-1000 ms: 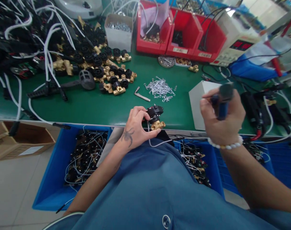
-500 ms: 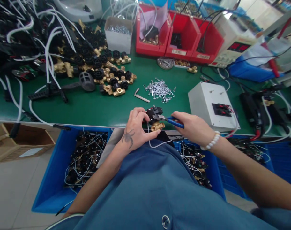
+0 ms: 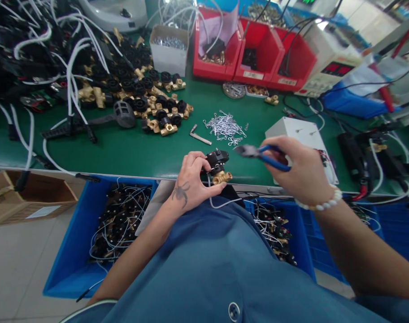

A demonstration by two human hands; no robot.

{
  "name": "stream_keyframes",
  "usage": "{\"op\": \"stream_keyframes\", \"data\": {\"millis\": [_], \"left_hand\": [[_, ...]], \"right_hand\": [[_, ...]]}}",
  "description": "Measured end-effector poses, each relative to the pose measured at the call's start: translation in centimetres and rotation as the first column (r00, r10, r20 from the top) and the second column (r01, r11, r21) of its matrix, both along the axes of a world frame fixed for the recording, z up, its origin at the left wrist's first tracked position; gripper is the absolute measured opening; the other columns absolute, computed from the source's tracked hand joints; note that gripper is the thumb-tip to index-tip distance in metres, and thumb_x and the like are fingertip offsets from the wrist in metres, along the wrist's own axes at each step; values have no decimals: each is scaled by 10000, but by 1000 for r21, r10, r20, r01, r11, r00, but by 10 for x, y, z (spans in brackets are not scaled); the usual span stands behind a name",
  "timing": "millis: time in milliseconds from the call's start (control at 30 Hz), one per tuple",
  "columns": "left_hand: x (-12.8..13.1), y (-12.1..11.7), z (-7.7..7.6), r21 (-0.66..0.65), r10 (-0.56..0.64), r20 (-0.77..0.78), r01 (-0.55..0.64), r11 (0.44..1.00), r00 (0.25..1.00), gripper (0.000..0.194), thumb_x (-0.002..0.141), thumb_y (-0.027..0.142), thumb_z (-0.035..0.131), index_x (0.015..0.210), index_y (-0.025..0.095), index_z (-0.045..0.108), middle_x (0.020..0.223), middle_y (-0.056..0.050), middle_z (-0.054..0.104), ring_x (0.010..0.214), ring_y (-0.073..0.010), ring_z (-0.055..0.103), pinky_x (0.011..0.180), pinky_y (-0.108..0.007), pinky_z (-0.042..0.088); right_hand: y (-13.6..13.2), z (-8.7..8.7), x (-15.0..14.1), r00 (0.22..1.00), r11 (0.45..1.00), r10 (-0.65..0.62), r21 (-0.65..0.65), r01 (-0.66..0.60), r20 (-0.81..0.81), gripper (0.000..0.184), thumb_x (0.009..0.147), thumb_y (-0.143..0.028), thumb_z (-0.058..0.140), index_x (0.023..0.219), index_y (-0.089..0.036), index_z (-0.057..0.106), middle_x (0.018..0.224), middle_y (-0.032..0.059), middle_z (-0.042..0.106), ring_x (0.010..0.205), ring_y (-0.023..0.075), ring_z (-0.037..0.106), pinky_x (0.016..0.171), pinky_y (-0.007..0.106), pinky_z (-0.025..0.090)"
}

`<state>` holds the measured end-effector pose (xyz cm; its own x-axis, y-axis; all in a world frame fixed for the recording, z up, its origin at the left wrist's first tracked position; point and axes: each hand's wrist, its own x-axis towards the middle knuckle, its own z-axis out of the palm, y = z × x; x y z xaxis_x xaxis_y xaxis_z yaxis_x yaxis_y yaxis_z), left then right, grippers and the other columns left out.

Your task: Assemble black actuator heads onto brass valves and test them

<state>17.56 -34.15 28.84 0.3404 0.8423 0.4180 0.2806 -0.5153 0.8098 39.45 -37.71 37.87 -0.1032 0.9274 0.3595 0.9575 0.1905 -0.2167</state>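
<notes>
At the bench's front edge my left hand (image 3: 195, 177) grips a brass valve with a black actuator (image 3: 217, 162) on top and a white cable trailing below it. Its brass body points down and to the right, near my thumb. My right hand (image 3: 300, 168) is wrapped round blue-handled pliers (image 3: 253, 151), held above the bench to the right of the valve. The jaws point left and are apart from the valve. Beyond them lies a pile of metal clip pins (image 3: 224, 125), and left of that pile an L-shaped metal piece (image 3: 199, 135).
Brass fittings with black caps (image 3: 160, 110) and a black mallet (image 3: 120, 114) crowd the left side. Red bins (image 3: 214, 69) stand at the back. A grey box (image 3: 281, 128) sits behind my right hand. Below the edge are blue crates (image 3: 68, 251) of cabled parts.
My right hand has drawn the pliers away from the valve, moving right and slightly up. The left hand still holds the valve in the same place.
</notes>
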Motion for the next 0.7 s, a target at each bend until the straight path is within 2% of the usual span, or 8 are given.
{"op": "stream_keyframes", "data": {"millis": [33,100,233,333,400,467,600,700], "left_hand": [[0,0,0,2,1,4,-1,1000,1000,394,684,263,835,859,216,486,1128,-84,549,1096,-266,535,964,-469,513],[1,0,0,3,8,0,-8,1000,1000,398,685,269,838,860,217,484,1128,-83,550,1094,-265,535,963,-469,512],[0,-1,-1,13,30,-11,-30,999,999,408,682,276,840,866,218,480,1125,-82,552,1087,-264,543,960,-465,514],[0,-3,-1,13,34,14,-35,999,999,383,713,267,814,915,209,495,1133,-93,554,1102,-264,549,957,-456,515],[1,-4,-2,6,39,39,-39,999,998,376,734,269,801,967,206,511,1147,-96,557,1120,-264,550,952,-444,519],[2,-5,-3,0,33,57,-33,999,998,384,740,268,800,1004,204,529,1164,-99,560,1134,-264,548,934,-429,529],[3,-6,-2,7,12,67,-13,1000,998,369,732,252,807,988,199,546,1175,-106,562,1144,-266,552,927,-430,538],[3,-6,-1,-2,20,48,-20,1000,999,372,721,245,814,967,206,537,1179,-106,562,1148,-267,557,965,-463,525]], "right_hand": [[0,1,0,998,997,-35,70,38,-45,210,896,-240,480,1019,-209,648,847,52,646,660,158,552,624,299,445],[1,-2,-1,997,997,-65,48,66,-31,194,883,-221,476,976,-214,645,797,41,630,628,153,529,592,292,423],[2,-8,0,995,954,62,-297,-37,77,115,807,-193,575,873,-207,669,725,30,645,586,149,521,529,269,378],[2,-6,0,972,917,126,-351,-190,-197,305,880,-333,618,1144,-194,679,980,75,714,801,187,644,680,300,511],[3,-6,-2,891,853,177,-387,-351,-418,530,870,-402,668,1352,-194,596,1242,105,683,1038,217,664,852,331,552],[6,-13,-5,821,779,201,-421,-464,-534,651,852,-396,696,1451,-206,524,1411,107,605,1193,234,626,987,362,530],[13,-32,-8,761,745,215,-401,-533,-612,551,882,-375,660,1400,-209,575,1398,87,620,1248,242,607,1105,413,471],[17,-37,-8,719,716,219,-391,-578,-660,496,893,-384,656,1354,-212,596,1359,72,640,1251,237,608,1132,414,453]]}}
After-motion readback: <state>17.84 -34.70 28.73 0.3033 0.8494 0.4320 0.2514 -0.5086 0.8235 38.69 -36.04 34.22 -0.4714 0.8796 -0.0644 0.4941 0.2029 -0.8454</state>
